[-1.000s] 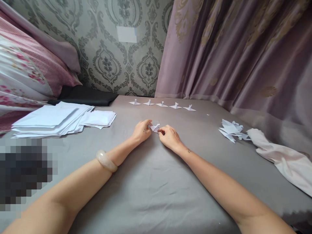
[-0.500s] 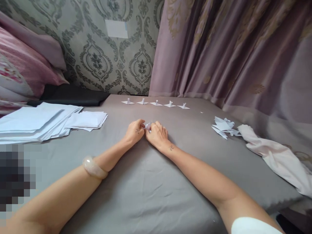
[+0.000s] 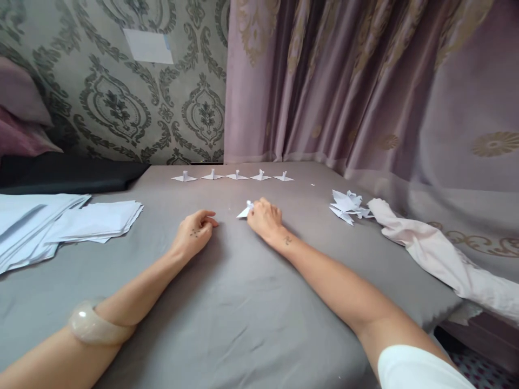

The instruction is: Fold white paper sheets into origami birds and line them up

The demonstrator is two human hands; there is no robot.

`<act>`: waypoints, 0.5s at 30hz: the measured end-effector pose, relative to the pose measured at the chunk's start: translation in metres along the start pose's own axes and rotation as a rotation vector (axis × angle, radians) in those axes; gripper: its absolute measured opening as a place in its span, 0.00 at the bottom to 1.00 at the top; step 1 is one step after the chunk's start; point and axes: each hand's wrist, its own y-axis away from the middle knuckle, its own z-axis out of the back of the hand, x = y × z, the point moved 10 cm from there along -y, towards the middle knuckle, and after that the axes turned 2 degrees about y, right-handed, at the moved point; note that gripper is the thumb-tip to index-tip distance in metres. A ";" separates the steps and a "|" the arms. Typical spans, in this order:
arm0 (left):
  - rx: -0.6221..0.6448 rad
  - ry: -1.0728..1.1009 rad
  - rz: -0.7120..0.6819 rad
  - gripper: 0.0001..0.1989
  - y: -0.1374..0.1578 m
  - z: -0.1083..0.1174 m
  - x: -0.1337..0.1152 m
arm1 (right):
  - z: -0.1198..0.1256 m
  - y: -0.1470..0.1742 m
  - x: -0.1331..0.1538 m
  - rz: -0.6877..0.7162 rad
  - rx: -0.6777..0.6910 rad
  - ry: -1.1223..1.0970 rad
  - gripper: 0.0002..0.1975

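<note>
My right hand is closed on a small folded white paper crane over the middle of the grey cloth. One pointed wing sticks out to the left of my fingers, and the rest of the crane is hidden behind them. My left hand is apart from it, to the left, with fingers loosely bent and nothing in them. Farther back, several finished paper cranes stand in a row with their wings spread.
Stacked white paper squares lie at the left beside larger sheets. On the right is a heap of folded paper pieces, touching a pale crumpled cloth. A black folded item lies back left. Purple curtains hang behind.
My left hand has let go of the paper crane and moved left, toward me. My right hand keeps hold of it. The view has turned to the right.
</note>
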 end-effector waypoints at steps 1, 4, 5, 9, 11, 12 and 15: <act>0.005 0.002 0.003 0.25 0.000 0.000 0.000 | 0.005 -0.009 -0.020 -0.050 -0.019 0.006 0.15; 0.011 -0.013 0.003 0.24 0.000 -0.001 -0.002 | 0.019 -0.037 -0.088 -0.230 -0.073 0.031 0.17; 0.009 -0.023 0.006 0.24 -0.001 -0.001 -0.002 | 0.023 -0.046 -0.110 -0.285 -0.090 0.039 0.18; 0.011 -0.051 0.028 0.24 -0.003 -0.003 -0.004 | 0.028 -0.076 -0.172 -0.440 -0.131 0.052 0.19; 0.010 -0.062 0.040 0.23 -0.005 -0.003 -0.003 | 0.024 -0.089 -0.188 -0.475 -0.134 0.050 0.19; 0.011 -0.070 0.046 0.23 -0.005 -0.003 -0.002 | 0.020 -0.095 -0.194 -0.484 -0.130 0.048 0.18; 0.011 -0.088 0.061 0.23 -0.006 -0.003 0.000 | 0.006 -0.110 -0.203 -0.479 -0.102 0.042 0.18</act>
